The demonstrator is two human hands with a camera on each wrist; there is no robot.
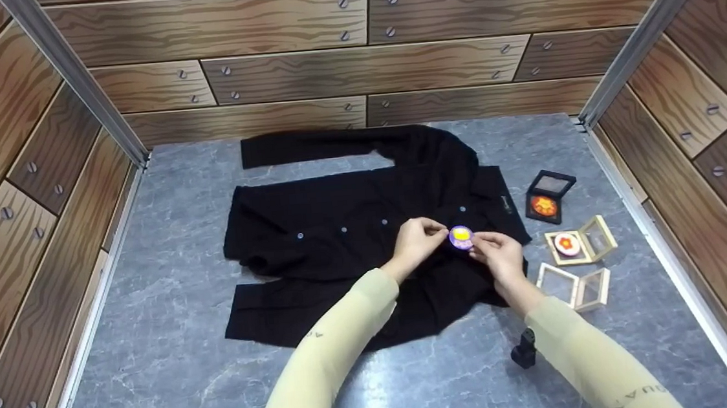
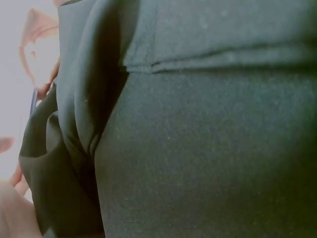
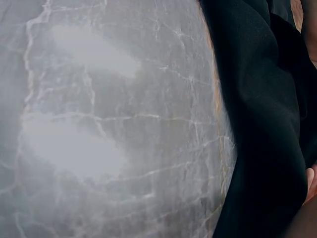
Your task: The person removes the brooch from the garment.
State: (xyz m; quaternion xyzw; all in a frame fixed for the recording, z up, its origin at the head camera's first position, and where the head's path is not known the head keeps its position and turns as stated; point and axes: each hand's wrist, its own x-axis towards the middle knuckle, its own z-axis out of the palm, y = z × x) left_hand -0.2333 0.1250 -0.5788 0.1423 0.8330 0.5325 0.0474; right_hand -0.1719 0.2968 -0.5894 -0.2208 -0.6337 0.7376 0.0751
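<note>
A black button-up shirt [image 1: 338, 206] lies spread on the floor, with small light-blue buttons down its front. Over its collar end, my right hand [image 1: 498, 255] pinches the right edge of a round purple-and-yellow pin badge [image 1: 461, 237]. My left hand [image 1: 417, 244] has thumb and forefinger brought together at the badge's left edge, where they appear to pinch the shirt's cloth. The badge hides that contact in part. In the left wrist view, raised folds of the shirt [image 2: 198, 139] fill most of the picture; the right wrist view shows draped cloth [image 3: 262, 99] beside the floor.
To the right stand an open black case [image 1: 550, 184] with an orange badge, an open pale-framed case [image 1: 594, 244] with a red-and-white badge, and another open pale case [image 1: 581, 287]. A small black device [image 1: 524, 350] is beside my right forearm. Wood-patterned walls [image 1: 207, 25] enclose the marbled floor [image 1: 171, 232].
</note>
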